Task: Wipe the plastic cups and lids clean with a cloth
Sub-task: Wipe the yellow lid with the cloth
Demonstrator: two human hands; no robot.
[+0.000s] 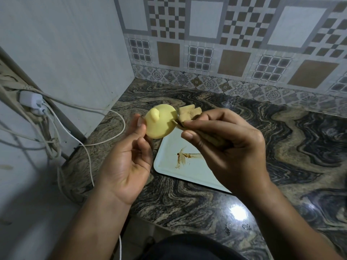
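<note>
One marbled stone countertop (216, 199) fills the lower right of the view, backed by a patterned tile wall (225, 44), and on it lies one white tray (169, 166) with a single brown smear (185, 158) on its surface; the tray's right part is hidden behind the right hand. Two bare hands are raised above the tray. The left hand (127, 166) is palm up with its fingers loosely curled, pinching one yellow plastic lid (161, 122) by its left edge between thumb and fingertips; the lid is tilted on edge and shows one rounded knob near its top. The right hand (225, 147) is closed around one folded tan cloth (189, 114), thumb pressed over it, and the cloth's front edge touches the lid's right rim. Much of the cloth is covered by the fingers, so its full shape cannot be made out. At the left, one white charger plug (31, 102) sits in a socket, and several pale cables (90, 143) trail onto the counter; their number is hard to count where they tangle.
</note>
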